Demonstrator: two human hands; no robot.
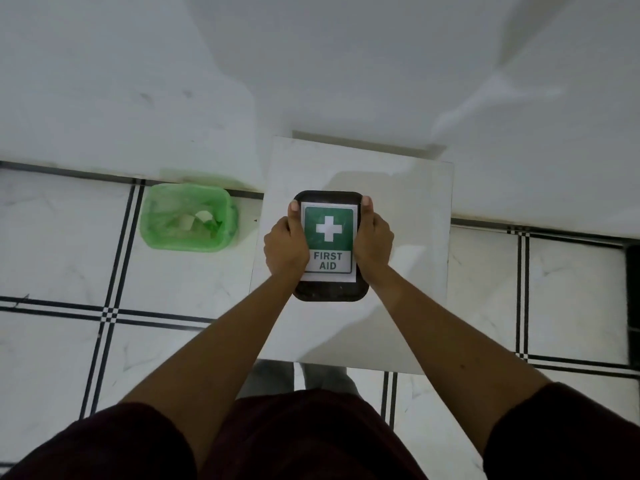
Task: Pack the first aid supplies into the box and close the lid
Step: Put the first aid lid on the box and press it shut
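A dark box with rounded corners [329, 295] rests on a small white table [408, 209]. Its lid is down and carries a white label with a green cross panel and the words FIRST AID [328, 241]. My left hand [285, 244] grips the box's left side, thumb stretched along the lid's left edge. On the opposite side my right hand [374, 242] holds the box the same way, thumb up along the right edge. No loose supplies show; the inside of the box is hidden.
A green bin lined with a plastic bag [188, 218], holding some paper scraps, stands on the tiled floor to the left of the table. A white wall runs behind. My legs are below the table's near edge.
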